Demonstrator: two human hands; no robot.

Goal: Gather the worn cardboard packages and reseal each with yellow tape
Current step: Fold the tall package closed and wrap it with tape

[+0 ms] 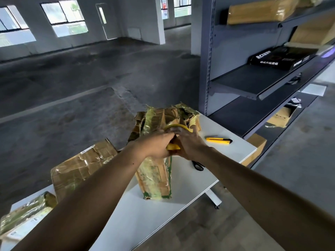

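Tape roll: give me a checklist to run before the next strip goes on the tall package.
1. Grip on tape roll by left hand and right hand: ok.
2. Free tape end found: cannot tell, fingers cover it.
3. The tall package stands on the table: ok.
4. Its top flat enough to tape: not ok, torn and crumpled.
5. Cutter ready: ok, utility knife lies on the table, right of the package.
6. Access to scissors: not ok, partly under the right forearm.
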